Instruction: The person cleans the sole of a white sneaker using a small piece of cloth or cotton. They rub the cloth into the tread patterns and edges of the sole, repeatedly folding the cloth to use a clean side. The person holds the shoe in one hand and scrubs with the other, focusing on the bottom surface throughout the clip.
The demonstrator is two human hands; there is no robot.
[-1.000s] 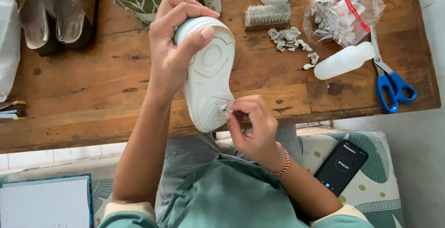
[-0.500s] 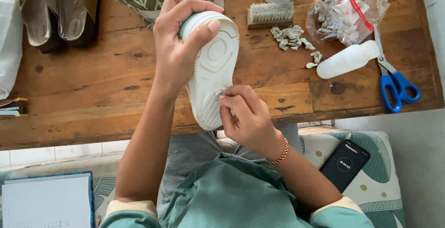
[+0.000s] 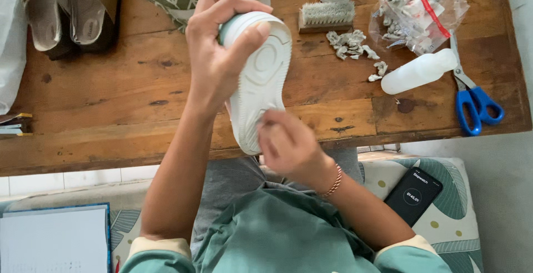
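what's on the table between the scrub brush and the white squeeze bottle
In the head view, a scatter of small crumpled white wads lies on the wooden table between the scrub brush and the white squeeze bottle, a few reaching almost to the bottle.

The scene is being lit evenly by soft, bright daylight, and no harsh glare is being thrown anywhere. Only faint, short shadows are being cast on the wooden table (image 3: 100,101), just under the scissors (image 3: 472,103) and the white bottle (image 3: 417,72). The right hand (image 3: 286,145) is being smeared by motion blur, its fingertips being lost against the pale sole of the shoe (image 3: 261,84), while the left hand (image 3: 219,51) is being rendered sharply. Small highlights are being caught on the clear plastic bag (image 3: 419,6). The phone screen (image 3: 413,195) is being shown dark with dim glowing marks. Slight softness is being seen toward the frame's corners.
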